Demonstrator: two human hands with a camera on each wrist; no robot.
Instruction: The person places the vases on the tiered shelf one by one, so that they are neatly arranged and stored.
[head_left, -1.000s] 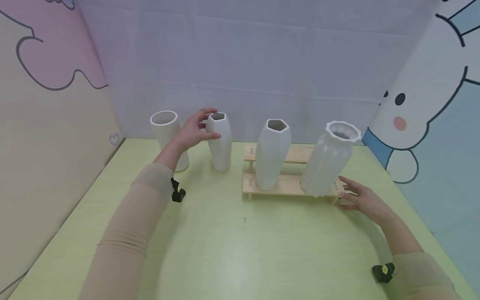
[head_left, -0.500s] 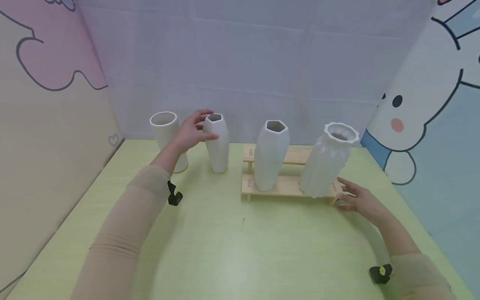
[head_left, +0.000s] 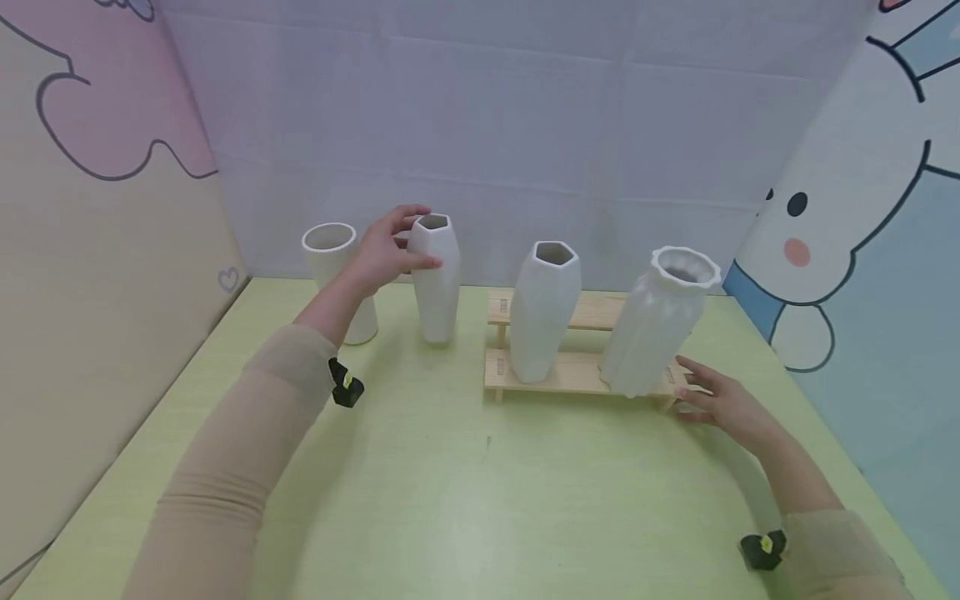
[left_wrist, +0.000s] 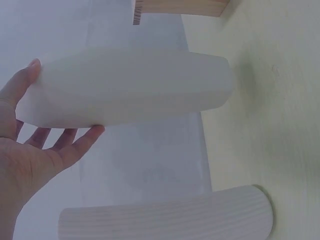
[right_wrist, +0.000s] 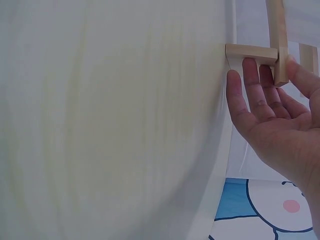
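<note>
A: Left hand [head_left: 384, 257] right on it: thumb on the near side, fingers round the back, pinching the white faceted vase [head_left: 437, 287] just below its 5-sided mouth!

B: And where's that vase?

A: Upright, left of the rack, its base just off the worktop [head_left: 450, 483]; the left wrist view shows the shadow apart from it.

B: The right hand [head_left: 723, 408]?

A: Gripping the right end of the wooden rack [head_left: 577, 371], thumb on 1 side, fingers curled under the other!

B: Moving outward, then?

A: Just left of the held vase, the ribbed vase [head_left: 324, 265] stands on the worktop, partly behind the left forearm.

B: And 2 more on the rack's lower tier: a taller faceted vase [head_left: 543, 321] on the left, the ruffled-rim vase [head_left: 660, 321] on the right, well apart!

A: Behind everything, a pale creased cloth [head_left: 480, 108].
</note>
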